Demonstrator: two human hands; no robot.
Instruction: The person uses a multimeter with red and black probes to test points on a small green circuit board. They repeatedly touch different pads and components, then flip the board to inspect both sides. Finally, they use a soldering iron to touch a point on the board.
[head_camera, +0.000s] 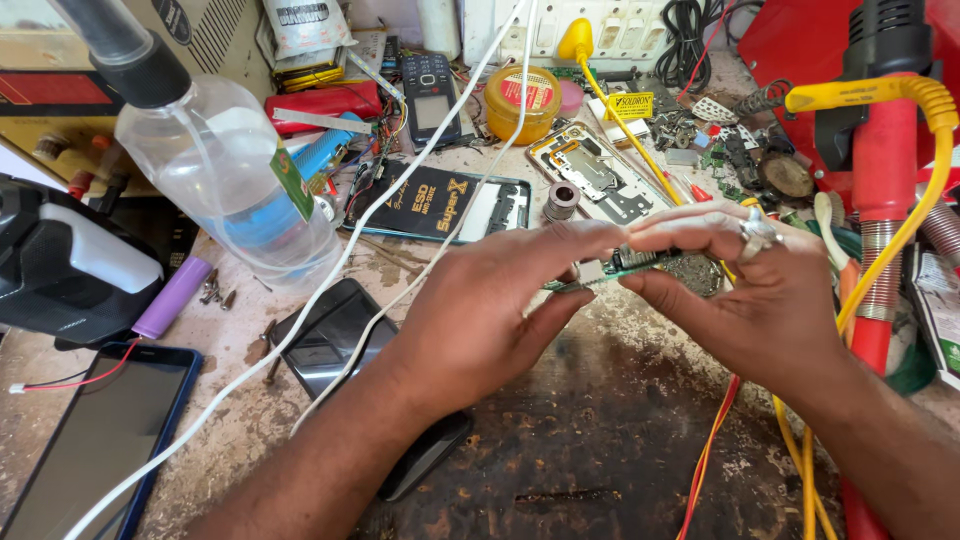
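Both hands pinch one small green circuit board (622, 265) above the counter (600, 440), centre frame. Left hand (480, 310) closes its grip on the 9 o'clock end, right hand (750, 290) on the 3 o'clock end. Judging by that, it's held level and raised for close inspection. Dark phone (335, 335) lies at 8 o'clock.
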